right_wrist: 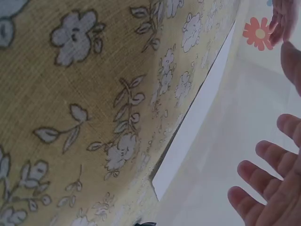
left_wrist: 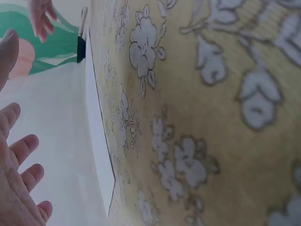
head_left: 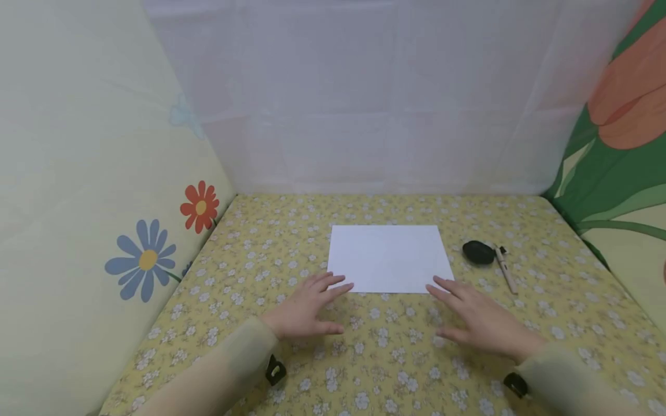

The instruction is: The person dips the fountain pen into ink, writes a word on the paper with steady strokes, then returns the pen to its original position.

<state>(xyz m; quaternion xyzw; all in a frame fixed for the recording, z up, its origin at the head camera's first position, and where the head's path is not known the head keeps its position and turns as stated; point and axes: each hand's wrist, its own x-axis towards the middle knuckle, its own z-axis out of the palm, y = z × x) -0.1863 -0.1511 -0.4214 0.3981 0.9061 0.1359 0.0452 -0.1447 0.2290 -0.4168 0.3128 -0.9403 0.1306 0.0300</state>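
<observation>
A blank white sheet [head_left: 390,257] lies flat on the flowered tablecloth, its long side facing me. My left hand [head_left: 312,306] hovers at its near left corner, fingers spread and relaxed, holding nothing. On the other side, my right hand [head_left: 478,318] is held the same way, fingertips over the near right corner in the head view. Both wrist views show the fingers [left_wrist: 30,176] of the left hand and the fingers [right_wrist: 258,181] of the right raised above the cloth, apart from the sheet [right_wrist: 197,117].
Right of the sheet sit a black rounded object [head_left: 478,252] and a slim beige pen-like stick [head_left: 506,270] beside it. The yellow flowered tablecloth [head_left: 385,358] covers the table. A white cloth [head_left: 385,104] hangs behind, with printed flower panels at both sides.
</observation>
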